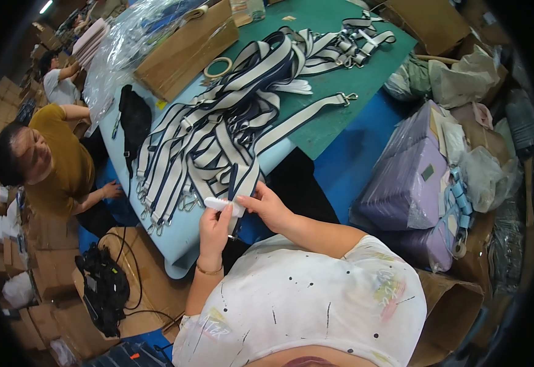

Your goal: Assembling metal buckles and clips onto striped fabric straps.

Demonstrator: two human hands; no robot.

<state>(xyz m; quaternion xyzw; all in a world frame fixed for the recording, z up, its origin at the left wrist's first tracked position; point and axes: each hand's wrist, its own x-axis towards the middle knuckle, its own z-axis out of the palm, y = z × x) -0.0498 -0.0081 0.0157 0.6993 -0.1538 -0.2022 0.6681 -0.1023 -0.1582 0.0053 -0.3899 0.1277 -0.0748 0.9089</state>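
Closest thing in view is your own white speckled shirt point(303, 300), filling the bottom centre of the frame. Just above it, your hands are working close together around the middle: your left hand point(213, 229) pinches a small white piece point(219, 204), can't tell exactly what it is, and your right hand point(271, 211) has thumb and fingers closed on a navy-edged pale strap point(246, 181) right beside it. Past that, a big tangled strap pile point(218, 131) with metal clips sprawls over the table point(184, 248), centre to upper right. One loose strap point(306, 120) sticks out rightward. You've got plastic-wrapped purple packs point(395, 183) at right, a black bag point(136, 116) left of the pile, then a tape ring point(218, 67) and long cardboard box point(187, 58) up top. Co-worker in a mustard shirt point(62, 162) at left, another in white point(60, 87) further back, upper left.
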